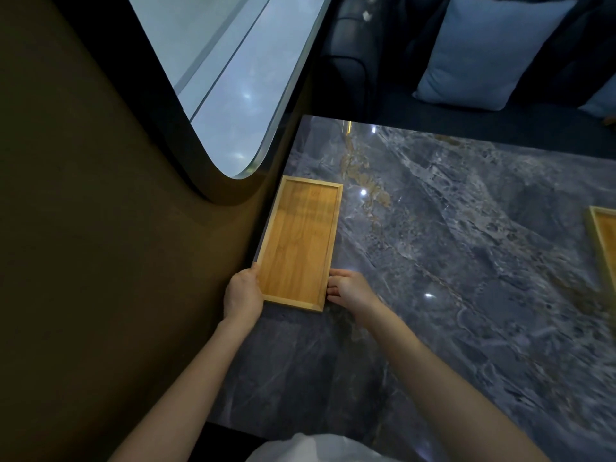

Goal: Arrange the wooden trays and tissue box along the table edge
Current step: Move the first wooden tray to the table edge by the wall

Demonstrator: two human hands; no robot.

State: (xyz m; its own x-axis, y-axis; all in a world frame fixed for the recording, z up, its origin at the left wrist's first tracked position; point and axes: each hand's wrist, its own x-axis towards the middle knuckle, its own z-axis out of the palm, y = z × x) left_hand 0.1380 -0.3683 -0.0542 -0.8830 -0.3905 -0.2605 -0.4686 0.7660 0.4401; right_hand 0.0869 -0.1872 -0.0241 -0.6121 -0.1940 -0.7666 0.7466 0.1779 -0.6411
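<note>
A shallow rectangular wooden tray [300, 241] lies flat on the grey marble table [450, 261], its long side running along the table's left edge by the wall. My left hand [242, 291] grips the tray's near left corner. My right hand [348, 288] rests against the near right side, fingertips touching the rim. A second wooden tray [605, 245] is partly cut off at the right edge of the view. No tissue box is in sight.
A brown padded wall [116, 228] with a rounded window [233, 78] borders the table's left side. A dark sofa with a pale blue cushion [483, 51] sits beyond the far edge. White cloth [313, 450] shows at the bottom.
</note>
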